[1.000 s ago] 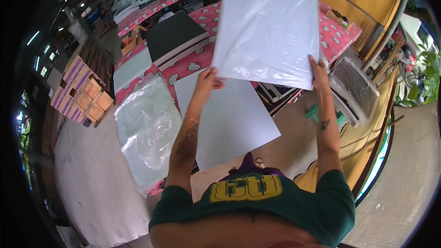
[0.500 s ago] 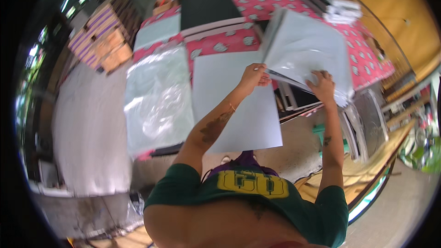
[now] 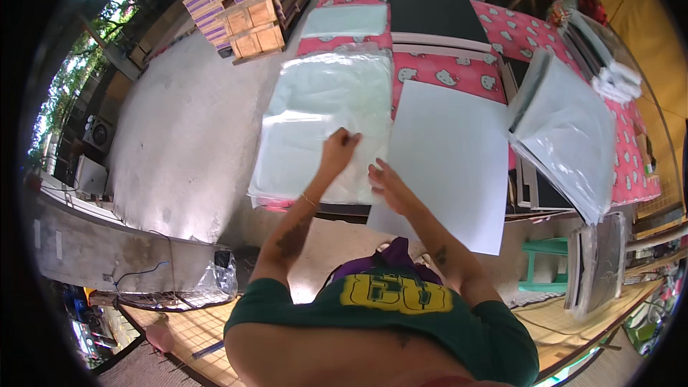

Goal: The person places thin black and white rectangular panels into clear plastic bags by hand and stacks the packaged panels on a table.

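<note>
A pile of clear plastic bags [image 3: 315, 100] lies flat on the table, shiny and slightly wrinkled. Over its lower middle is my left hand [image 3: 341, 150], its fingers curled closed; whether they pinch any film is hidden. My right hand [image 3: 390, 185], fingers apart and holding nothing, hovers by the pile's right edge, close to a large white sheet [image 3: 455, 158]. This sheet lies beside the bags and juts past the table's front edge. Farther right, a stack of plastic-wrapped sheets [image 3: 570, 129] rests at a slant, partly over dark boards.
Black boards [image 3: 437, 18] are stacked at the back of the pink patterned tablecloth [image 3: 448, 75]. Beyond the table's left side stand piled cartons [image 3: 247, 3]. A green stool [image 3: 543, 265] and upright wrapped panels [image 3: 598, 265] are at the lower right.
Both my hands have left the wrapped stack on the right and moved left to the plastic bags. My left hand has let go of the stack's corner. The view has swung left.
</note>
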